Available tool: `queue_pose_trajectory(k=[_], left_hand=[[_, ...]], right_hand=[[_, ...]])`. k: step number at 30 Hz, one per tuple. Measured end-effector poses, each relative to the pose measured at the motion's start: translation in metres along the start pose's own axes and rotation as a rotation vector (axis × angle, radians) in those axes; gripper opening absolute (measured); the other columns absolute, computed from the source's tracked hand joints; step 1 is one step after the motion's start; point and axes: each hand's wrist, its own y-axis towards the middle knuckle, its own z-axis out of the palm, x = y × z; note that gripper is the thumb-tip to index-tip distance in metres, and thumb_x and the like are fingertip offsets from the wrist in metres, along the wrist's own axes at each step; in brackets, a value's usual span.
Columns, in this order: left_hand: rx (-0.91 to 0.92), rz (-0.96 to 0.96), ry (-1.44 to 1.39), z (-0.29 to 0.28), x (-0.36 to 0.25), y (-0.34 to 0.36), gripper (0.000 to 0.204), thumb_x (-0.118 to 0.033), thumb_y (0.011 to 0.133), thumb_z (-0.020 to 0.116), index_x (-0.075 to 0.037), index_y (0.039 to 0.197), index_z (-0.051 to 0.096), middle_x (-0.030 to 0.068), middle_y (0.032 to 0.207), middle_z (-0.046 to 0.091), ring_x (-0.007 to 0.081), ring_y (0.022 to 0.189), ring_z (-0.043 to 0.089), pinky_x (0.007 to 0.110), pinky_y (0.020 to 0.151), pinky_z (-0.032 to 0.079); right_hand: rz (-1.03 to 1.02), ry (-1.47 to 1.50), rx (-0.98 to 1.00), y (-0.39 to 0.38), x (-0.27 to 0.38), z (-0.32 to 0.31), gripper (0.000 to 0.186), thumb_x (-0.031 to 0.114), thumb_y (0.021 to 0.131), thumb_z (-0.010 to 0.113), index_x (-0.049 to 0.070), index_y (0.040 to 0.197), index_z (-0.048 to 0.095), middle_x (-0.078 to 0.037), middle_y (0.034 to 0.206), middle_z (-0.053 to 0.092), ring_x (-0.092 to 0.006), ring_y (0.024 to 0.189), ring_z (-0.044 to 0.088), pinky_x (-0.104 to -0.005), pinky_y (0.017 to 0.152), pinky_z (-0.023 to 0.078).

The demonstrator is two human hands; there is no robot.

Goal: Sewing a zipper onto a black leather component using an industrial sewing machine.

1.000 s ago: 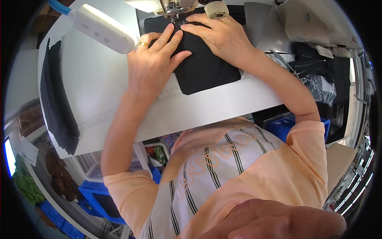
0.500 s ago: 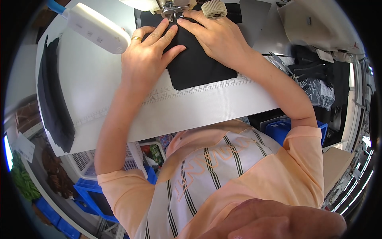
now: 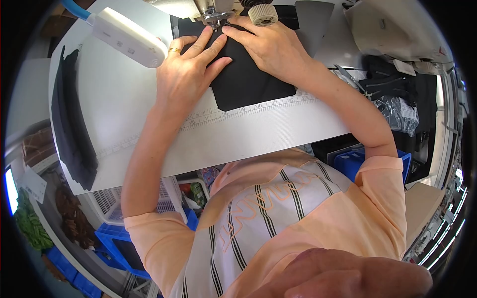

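A black piece of cloth (image 3: 253,87) lies flat under the presser foot (image 3: 216,25) of a sewing machine. Resting on its left part, my left hand (image 3: 186,69) has its fingers stretched out and spread, their tips just short of the foot; a ring shows on one finger. My right hand (image 3: 273,49) lies over the cloth's far right part, fingers extended, index fingertip beside the foot. Some of its other fingers are partly hidden behind the machine's pale knob (image 3: 263,15). Both hands press on the cloth from above without grasping it.
A white lamp-like device (image 3: 130,38) on a blue cable hangs left of the foot. Black cloth pieces (image 3: 74,124) lie along the table's left edge. Scissors (image 3: 350,77) and a plastic-wrapped packet (image 3: 397,114) sit at the right. Below the table are a white basket (image 3: 107,201) and blue crates (image 3: 117,243).
The whole picture has shifted slightly. The cloth's near edge lies a touch closer to the machine, and both hands stay spread on it.
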Motion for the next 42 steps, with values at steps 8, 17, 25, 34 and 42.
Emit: queue_pose_trajectory(k=[8, 17, 25, 34, 42], left_hand=[[-0.014, 0.012, -0.019, 0.000, 0.001, 0.002, 0.035, -0.032, 0.076, 0.077, -0.017, 0.108, 0.074, 0.0048, 0.114, 0.070, 0.0233, 0.093, 0.063, 0.032, 0.066, 0.057], [-0.031, 0.021, -0.032, 0.001, 0.002, 0.005, 0.036, -0.030, 0.075, 0.079, -0.016, 0.107, 0.074, 0.0046, 0.114, 0.070, 0.0231, 0.092, 0.063, 0.032, 0.069, 0.057], [0.074, -0.086, -0.083, 0.003, 0.002, -0.003, 0.038, -0.036, 0.085, 0.070, -0.022, 0.121, 0.069, 0.0020, 0.127, 0.064, 0.0223, 0.106, 0.059, 0.066, 0.101, 0.028], [0.113, -0.103, -0.107, -0.001, 0.000, -0.001, 0.039, -0.035, 0.086, 0.069, -0.021, 0.122, 0.068, 0.0036, 0.128, 0.064, 0.0233, 0.108, 0.058, 0.067, 0.103, 0.026], [0.095, -0.089, -0.095, 0.000, 0.001, -0.002, 0.038, -0.035, 0.085, 0.070, -0.021, 0.120, 0.069, 0.0010, 0.128, 0.064, 0.0225, 0.107, 0.058, 0.067, 0.101, 0.027]], right_hand=[[0.012, -0.004, 0.000, 0.000, -0.001, 0.001, 0.034, 0.004, 0.074, 0.066, 0.008, 0.108, 0.070, -0.003, 0.102, 0.066, -0.0207, 0.092, 0.062, -0.0309, 0.078, 0.055], [0.052, 0.084, -0.040, -0.001, -0.003, 0.002, 0.024, 0.008, 0.081, 0.065, 0.008, 0.105, 0.070, -0.004, 0.102, 0.067, -0.0225, 0.095, 0.061, -0.0322, 0.084, 0.052], [0.445, 0.650, -0.364, 0.011, -0.020, -0.042, 0.022, 0.025, 0.082, 0.077, 0.005, 0.086, 0.069, -0.006, 0.079, 0.068, -0.0159, 0.074, 0.065, -0.0278, 0.066, 0.050], [0.420, 0.491, -0.299, 0.021, -0.036, -0.046, 0.026, 0.023, 0.085, 0.072, -0.001, 0.093, 0.068, -0.015, 0.084, 0.069, -0.0242, 0.080, 0.066, -0.0325, 0.070, 0.052], [0.451, 0.482, -0.288, 0.019, -0.029, -0.045, 0.027, 0.023, 0.084, 0.073, -0.002, 0.095, 0.069, -0.016, 0.083, 0.068, -0.0255, 0.077, 0.065, -0.0332, 0.070, 0.051]])
